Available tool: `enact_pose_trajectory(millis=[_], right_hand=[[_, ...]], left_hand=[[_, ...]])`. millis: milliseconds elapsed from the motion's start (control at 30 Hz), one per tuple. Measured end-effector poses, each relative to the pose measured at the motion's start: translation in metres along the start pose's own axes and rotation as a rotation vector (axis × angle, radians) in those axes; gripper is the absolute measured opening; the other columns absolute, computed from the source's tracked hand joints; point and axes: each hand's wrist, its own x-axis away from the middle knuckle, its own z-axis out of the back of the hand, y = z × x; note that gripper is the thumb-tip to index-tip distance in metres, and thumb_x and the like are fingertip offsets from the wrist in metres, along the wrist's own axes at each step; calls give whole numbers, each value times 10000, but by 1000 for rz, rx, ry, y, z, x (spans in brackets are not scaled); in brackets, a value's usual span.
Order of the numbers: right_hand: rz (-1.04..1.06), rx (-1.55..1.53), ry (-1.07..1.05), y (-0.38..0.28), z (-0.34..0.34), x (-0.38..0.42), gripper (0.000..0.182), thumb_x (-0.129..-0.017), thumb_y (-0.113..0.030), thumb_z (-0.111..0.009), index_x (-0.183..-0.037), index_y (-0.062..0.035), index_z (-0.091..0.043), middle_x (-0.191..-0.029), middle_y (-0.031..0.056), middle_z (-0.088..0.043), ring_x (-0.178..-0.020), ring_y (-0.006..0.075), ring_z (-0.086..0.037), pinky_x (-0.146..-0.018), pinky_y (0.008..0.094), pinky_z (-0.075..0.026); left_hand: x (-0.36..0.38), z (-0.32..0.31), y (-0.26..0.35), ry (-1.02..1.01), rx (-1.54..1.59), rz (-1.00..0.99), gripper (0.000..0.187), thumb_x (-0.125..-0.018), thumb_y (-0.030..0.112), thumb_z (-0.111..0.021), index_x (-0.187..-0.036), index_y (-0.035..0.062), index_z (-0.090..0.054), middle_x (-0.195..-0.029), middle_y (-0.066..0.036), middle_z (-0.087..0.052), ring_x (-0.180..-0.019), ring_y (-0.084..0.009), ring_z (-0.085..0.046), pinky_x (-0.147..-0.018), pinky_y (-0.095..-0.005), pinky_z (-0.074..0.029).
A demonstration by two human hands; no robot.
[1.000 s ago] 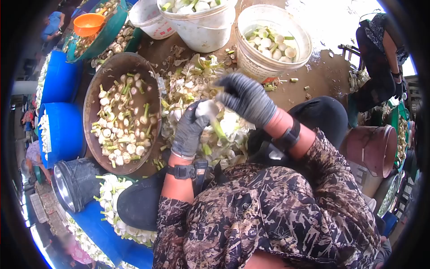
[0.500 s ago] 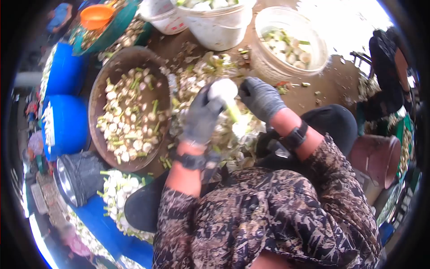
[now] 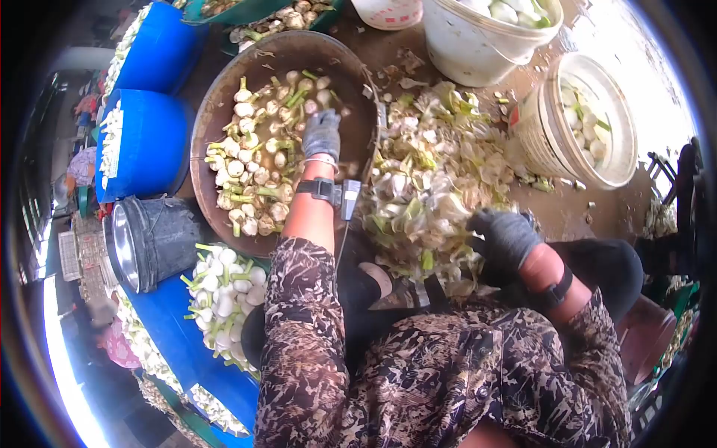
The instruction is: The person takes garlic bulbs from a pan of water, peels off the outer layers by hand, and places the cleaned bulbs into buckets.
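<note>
1. Your left arm reaches almost straight ahead, and your grey-gloved left hand (image 3: 323, 134) is over the brown round basin (image 3: 358, 82), palm down, at the bulbs. Its fingers bend downward; their tips are hidden, so you cannot tell whether they pinch anything.
2. Your right arm is bent at the elbow. The gloved right hand (image 3: 504, 237) hangs near your right knee, just beside the pile of peelings (image 3: 426, 172), its fingers loosely curled. Whether it grips something cannot be told.
3. The garlic-like bulbs (image 3: 243, 157), many with green stems, lie scattered in the basin, thickest along its left side.
4. Beyond the peelings stands a white bucket (image 3: 470, 48) with pale bulbs at its top. To its right, another white bucket (image 3: 538, 123) contains smooth white bulbs partway up.
5. At far left, two blue tubs (image 3: 153, 149) show white bulbs at their mouths.
6. Nearer you, a black bucket (image 3: 172, 239) stands beside a heap of stemmed white bulbs (image 3: 224, 302) by your left knee.
</note>
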Motion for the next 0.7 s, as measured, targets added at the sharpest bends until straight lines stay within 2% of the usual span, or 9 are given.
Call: enact_pose_trajectory(millis=[67,167,267,367,467,500,600,633,700], right_hand=[[18,45,-49,-1,1,-6,322,-826,-336,-641,-1038,-95,-647,-960,180,-659,-889,381,-635,-784,472,-501],[-5,89,-134,-15,6,-15,394,-823,-399,-648,-1104,-124,-657,-1004,156,-671,-951,347,-635,-827,455,-497],[33,91,-146,-1,-7,-32,383,-810,-404,-652,-1076,-128,-671,-1014,138,-674,-957,336,-637,-835,443,-500],[48,63,-139,-11,0,-46,374,-803,-403,-655,-1031,-109,-688,-1012,142,-673,-962,332,-636,-836,445,-501],[87,77,-100,-14,-4,-54,372,-809,-402,-648,-1025,-103,-691,-1016,145,-673,-955,333,-638,-833,446,-503],[100,77,-103,-16,-5,-54,372,-809,-402,-648,-1025,-103,-691,-1016,145,-673,-955,333,-638,-833,446,-503],[117,84,-27,-31,4,-51,358,-815,-378,-651,-1019,-86,-682,-1006,150,-669,-922,346,-643,-816,446,-508],[119,81,-20,-32,5,-49,358,-815,-378,-651,-1019,-86,-682,-1006,150,-669,-922,346,-643,-816,446,-508],[131,-115,206,-34,2,-46,348,-803,-313,-686,-1059,-79,-659,-990,150,-661,-893,339,-649,-792,425,-515]], left_hand=[[-41,34,-81,86,-627,-92,280,-968,239,-466,-1129,71,-622,-1059,-98,-656,-977,-220,-618,-841,-352,-495],[-27,39,-96,-456,-1424,-30,369,-957,243,-416,-1211,80,-628,-1282,-149,-586,-1189,-283,-559,-983,-413,-450],[-25,2,-154,-366,-924,377,352,-945,185,-412,-1157,60,-663,-1304,-132,-576,-1210,-300,-546,-997,-418,-449],[-44,-9,-267,-563,-1153,-63,292,-885,156,-505,-1082,65,-701,-1109,-122,-683,-1063,-302,-632,-926,-397,-494],[-2,16,-145,-340,-902,-19,353,-943,164,-418,-1236,124,-610,-1289,-159,-571,-1149,-330,-576,-975,-412,-462],[-11,26,-135,-448,-1065,14,338,-946,193,-431,-1233,128,-596,-1251,-185,-586,-1137,-333,-578,-959,-424,-466],[-13,44,-124,156,-24,241,324,-889,301,-630,-1061,27,-647,-975,-122,-684,-848,-232,-628,-778,-367,-476],[-4,45,-126,272,-162,-24,309,-885,291,-634,-1027,18,-661,-920,-97,-691,-798,-214,-630,-752,-353,-485],[12,45,-68,367,242,104,311,-885,302,-633,-1020,23,-665,-915,-90,-690,-791,-202,-626,-751,-338,-487]])
